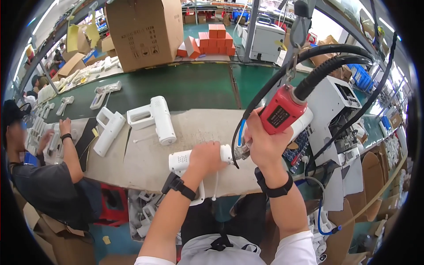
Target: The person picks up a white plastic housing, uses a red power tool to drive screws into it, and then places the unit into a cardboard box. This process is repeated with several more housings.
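My left hand (206, 158) is closed around a white pistol-shaped plastic device (180, 160), which lies on its side on the bench near the front edge. My right hand (267, 145) grips a red electric screwdriver (282, 110) that hangs from a hook and has a thick black cable. The tool's metal tip meets the right end of the device, beside my left fingers; the exact contact point is hard to make out. A short white cord (216, 185) dangles from the device over the bench edge. Two similar white devices, one upright-handled (162, 123) and one slanted (109, 132), lie farther left.
A green conveyor (185, 88) runs behind the pale bench top (137, 172). A large carton (143, 35) and orange boxes (216, 42) stand beyond it. A co-worker (44, 176) handles white parts at left. An open white machine (338, 101) and hanging cables are at right.
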The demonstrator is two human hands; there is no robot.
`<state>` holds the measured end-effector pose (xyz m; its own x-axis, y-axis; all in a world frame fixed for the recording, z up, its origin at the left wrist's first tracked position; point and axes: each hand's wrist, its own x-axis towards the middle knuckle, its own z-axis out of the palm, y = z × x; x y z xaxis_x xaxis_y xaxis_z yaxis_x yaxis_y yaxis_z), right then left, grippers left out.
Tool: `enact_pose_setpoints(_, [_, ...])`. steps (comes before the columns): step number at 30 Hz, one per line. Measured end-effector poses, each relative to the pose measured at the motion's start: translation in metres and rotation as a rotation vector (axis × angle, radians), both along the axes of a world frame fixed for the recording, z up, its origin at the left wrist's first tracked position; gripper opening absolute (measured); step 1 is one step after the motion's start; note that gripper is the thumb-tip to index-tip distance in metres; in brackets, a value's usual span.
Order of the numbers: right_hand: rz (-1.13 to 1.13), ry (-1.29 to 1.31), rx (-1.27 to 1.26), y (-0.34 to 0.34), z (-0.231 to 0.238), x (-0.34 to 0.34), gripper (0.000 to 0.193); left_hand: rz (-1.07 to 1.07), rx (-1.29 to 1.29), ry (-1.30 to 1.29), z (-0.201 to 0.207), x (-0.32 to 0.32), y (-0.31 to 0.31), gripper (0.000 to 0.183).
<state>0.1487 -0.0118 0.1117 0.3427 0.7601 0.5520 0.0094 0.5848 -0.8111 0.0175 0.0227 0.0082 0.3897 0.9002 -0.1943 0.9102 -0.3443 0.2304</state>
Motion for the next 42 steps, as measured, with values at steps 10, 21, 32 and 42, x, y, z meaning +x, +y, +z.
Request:
enact_pose_setpoints(10, [0.015,0.004,-0.010,0.003,-0.010,-0.006,0.009,-0.011,0.086,-0.085,-0.018,-0.002,0.001,0.050])
enact_pose_setpoints(21, [0.082,-0.026,-0.135,0.010,-0.035,-0.023,0.014,-0.178,0.244,-0.165,-0.021,-0.033,-0.001,0.076])
enact_pose_setpoints(32, [0.093,-0.001,0.059,0.011,0.025,-0.043,0.008,0.057,-0.091,-0.143,0.000,-0.055,-0.013,0.085])
enact_pose_setpoints(42, [0.110,0.040,0.026,0.049,-0.010,-0.057,0.015,0.021,0.008,-0.182,-0.019,-0.052,-0.006,0.094])
